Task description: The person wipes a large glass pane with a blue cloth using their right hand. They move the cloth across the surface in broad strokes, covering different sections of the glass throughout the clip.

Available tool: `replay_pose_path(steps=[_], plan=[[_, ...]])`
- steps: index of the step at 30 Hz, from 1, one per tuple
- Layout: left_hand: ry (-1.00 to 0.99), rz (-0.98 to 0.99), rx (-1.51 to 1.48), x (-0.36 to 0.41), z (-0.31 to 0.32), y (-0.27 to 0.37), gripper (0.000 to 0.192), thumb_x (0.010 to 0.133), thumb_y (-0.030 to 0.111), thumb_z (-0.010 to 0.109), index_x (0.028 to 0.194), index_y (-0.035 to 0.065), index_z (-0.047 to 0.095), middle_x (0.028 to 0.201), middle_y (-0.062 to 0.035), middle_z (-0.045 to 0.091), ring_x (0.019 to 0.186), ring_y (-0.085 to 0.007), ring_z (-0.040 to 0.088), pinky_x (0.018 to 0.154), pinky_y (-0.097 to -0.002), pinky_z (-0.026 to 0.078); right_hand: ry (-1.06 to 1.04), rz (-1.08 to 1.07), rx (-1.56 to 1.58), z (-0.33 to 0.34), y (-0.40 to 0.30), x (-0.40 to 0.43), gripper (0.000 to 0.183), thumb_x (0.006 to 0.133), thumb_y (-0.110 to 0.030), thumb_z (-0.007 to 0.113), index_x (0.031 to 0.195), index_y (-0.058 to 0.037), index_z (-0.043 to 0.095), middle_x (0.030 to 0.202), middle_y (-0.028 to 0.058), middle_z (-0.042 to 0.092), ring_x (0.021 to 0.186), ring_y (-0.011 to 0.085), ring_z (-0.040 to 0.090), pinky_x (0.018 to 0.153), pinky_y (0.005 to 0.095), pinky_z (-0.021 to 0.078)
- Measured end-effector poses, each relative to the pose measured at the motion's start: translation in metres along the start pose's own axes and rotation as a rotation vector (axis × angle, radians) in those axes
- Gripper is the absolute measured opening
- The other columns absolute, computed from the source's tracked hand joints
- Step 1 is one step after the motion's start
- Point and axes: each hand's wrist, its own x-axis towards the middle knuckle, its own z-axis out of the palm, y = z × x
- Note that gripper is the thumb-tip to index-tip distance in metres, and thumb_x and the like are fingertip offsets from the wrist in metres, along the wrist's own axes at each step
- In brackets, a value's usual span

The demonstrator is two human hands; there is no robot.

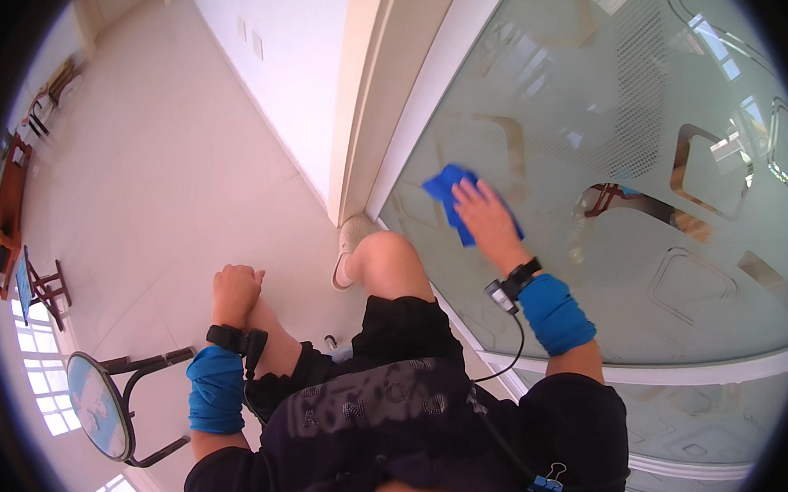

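My right hand point(484, 214) lies with its fingers spread on a blue cloth point(450, 192), pressed flat to a frosted glass panel point(564, 280) with a pattern of rounded shapes. Part of the cloth is hidden beneath the palm. My left hand point(236, 288) is closed and rests by my left knee, with nothing visible in it. Both wrists bear black straps with small devices, and blue sleeves cover the forearms.
A white frame point(433, 96) edges the glass beside a white wall point(283, 63). At left stand a round-topped folding stool point(100, 408), a small folding stool point(48, 287) and reddish wooden furniture point(10, 209) on the pale tiled floor point(152, 189).
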Motion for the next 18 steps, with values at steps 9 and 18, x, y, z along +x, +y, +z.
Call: replay_pose_path(steps=[9, 18], plan=[[0.04, -0.054, -0.029, 0.021, -0.002, -0.021, 0.041, 0.094, 0.041, 0.061, 0.079, 0.0051, 0.075, 0.083, -0.0171, 0.072, 0.087, -0.0375, 0.068, 0.078, -0.0507, 0.054, 0.649, 0.634, -0.391, -0.211, 0.214, 0.054, 0.05, 0.091, -0.035, 0.068, 0.139, -0.0232, 0.059, 0.155, 0.0026, 0.046, 0.142, 0.0253, 0.041, 0.116, 0.0536, 0.0288], [0.061, -0.106, -0.121, 0.026, -0.013, -0.04, 0.042, 0.095, 0.04, 0.06, 0.078, 0.004, 0.074, 0.082, -0.0181, 0.071, 0.083, -0.0388, 0.068, 0.075, -0.0512, 0.053, 0.757, 0.698, -0.322, -0.208, 0.238, 0.154, 0.042, 0.096, -0.025, 0.062, 0.133, -0.0051, 0.061, 0.148, 0.0169, 0.051, 0.141, 0.0338, 0.042, 0.117, 0.0538, 0.0297]])
